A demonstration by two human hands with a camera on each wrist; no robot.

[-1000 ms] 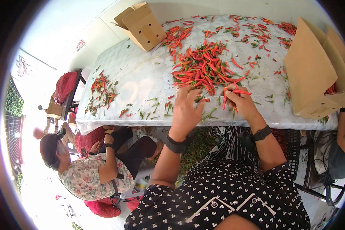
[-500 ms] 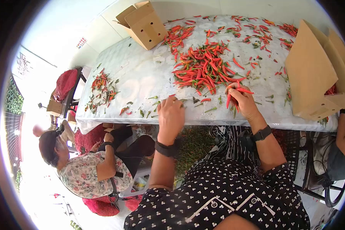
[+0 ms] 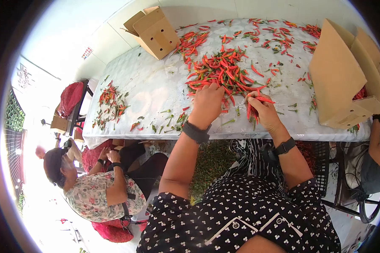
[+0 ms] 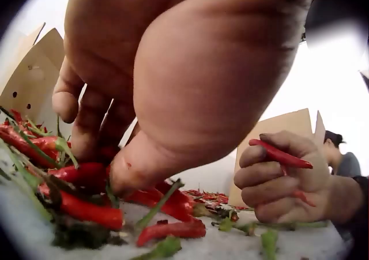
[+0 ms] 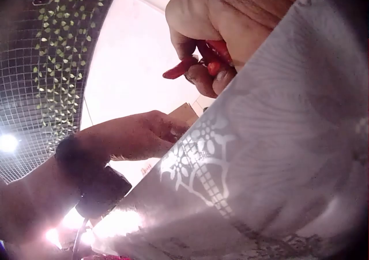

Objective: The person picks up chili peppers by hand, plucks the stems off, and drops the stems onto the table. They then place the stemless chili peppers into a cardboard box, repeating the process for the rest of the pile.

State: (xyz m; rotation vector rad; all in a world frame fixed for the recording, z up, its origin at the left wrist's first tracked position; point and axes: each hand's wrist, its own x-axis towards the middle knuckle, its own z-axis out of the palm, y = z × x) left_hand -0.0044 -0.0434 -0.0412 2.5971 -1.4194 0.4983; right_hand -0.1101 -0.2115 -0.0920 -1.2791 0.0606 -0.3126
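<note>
A heap of red chilies with green stems lies on the table in front of me. My left hand reaches down to its near edge. In the left wrist view, thumb and fingertips are down among the red chilies, partly hidden; I cannot tell whether they pinch one. To the right, just above the table's near side, my right hand holds a few red chilies in its curled fingers. One chili sticks out past the thumb in the left wrist view.
Cardboard boxes stand at the back left and at the right. Loose stems and a smaller chili pile lie on the left of the cloth-covered table. Another person sits at the left; an arm shows far right.
My left hand swung left, away from the heap, over the stems, then came back right and forward to the heap's near edge. The right hand stays in place with its chilies.
</note>
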